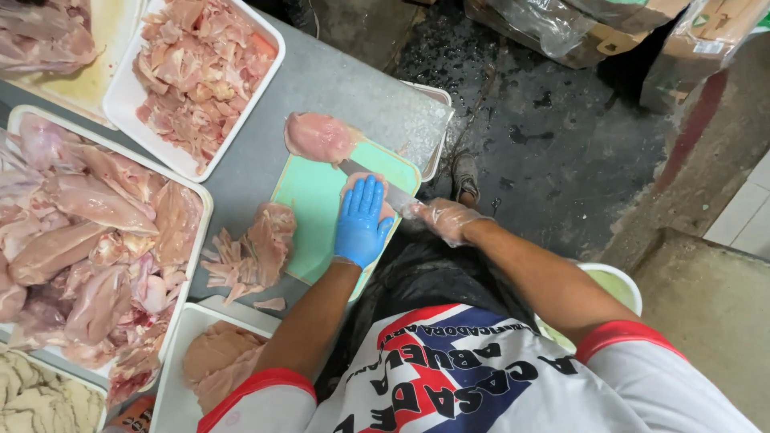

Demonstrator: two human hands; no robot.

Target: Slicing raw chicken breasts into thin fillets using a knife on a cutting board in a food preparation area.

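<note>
My left hand [361, 222], in a blue glove, lies flat on a raw chicken breast [358, 183] that rests on the light green cutting board [309, 204]. In a clear plastic glove, my right hand [443, 218] grips a knife [370, 178] whose blade runs sideways into the breast under my left palm. A second whole chicken breast [319, 136] sits at the board's far end. A heap of cut chicken pieces [250, 250] lies on the grey table just left of the board.
White trays of raw chicken surround the board: whole breasts [88, 232] at left, sliced meat [200, 68] at top, flat fillets [218, 361] near me. A white bucket [618, 282] stands by my right arm. Wet dark floor and wrapped cardboard boxes [577, 32] lie beyond the table.
</note>
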